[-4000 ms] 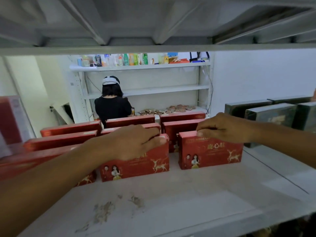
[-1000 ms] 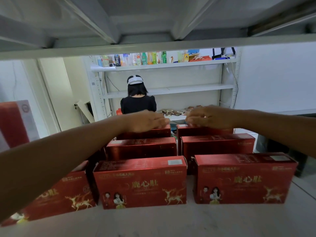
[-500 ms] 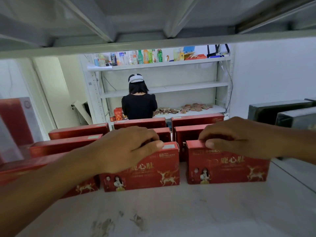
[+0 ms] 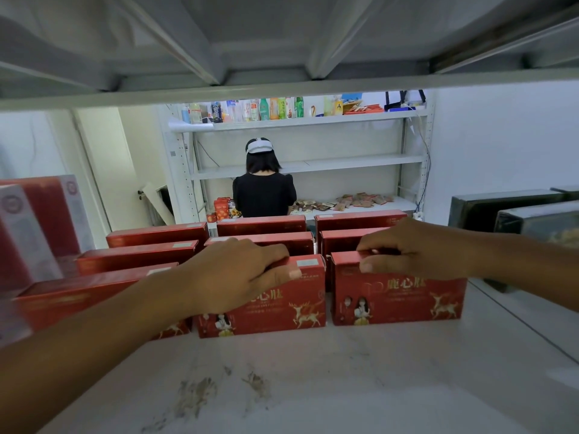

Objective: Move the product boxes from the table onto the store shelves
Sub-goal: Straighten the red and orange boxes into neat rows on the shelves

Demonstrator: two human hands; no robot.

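Product boxes (image 4: 156, 236), red with gold deer, stand three rows deep on the shelf (image 4: 329, 386), behind its bare near strip. In the head view, the left hand (image 4: 238, 274) grips the top of the middle front box (image 4: 300, 308), and the right hand (image 4: 416, 249) pinches the top edge of the right front box (image 4: 401, 296). Both boxes rest on the shelf, just beside each other. Nine boxes look placed, and these two likely need only squaring up. Whether more wait elsewhere is out of view.

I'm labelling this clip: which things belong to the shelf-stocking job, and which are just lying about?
Job: left hand on middle front red box; right hand on right front red box; red boxes behind; shelf.
Lying about: dark boxes; bottles; snack packets.
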